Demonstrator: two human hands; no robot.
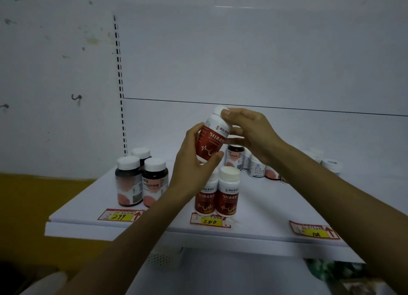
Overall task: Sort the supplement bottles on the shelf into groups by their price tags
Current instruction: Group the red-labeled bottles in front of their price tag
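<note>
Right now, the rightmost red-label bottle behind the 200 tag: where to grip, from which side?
Take the red bottle by its white cap, fingers coming from above. It stands upright, its twin sits tight beside it on the left, and the cap stands clear on top.

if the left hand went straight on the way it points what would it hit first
Probably the right hand, gripping the top of the white-capped red-labelled plastic bottle that the left hand holds; depth is unclear.
</note>
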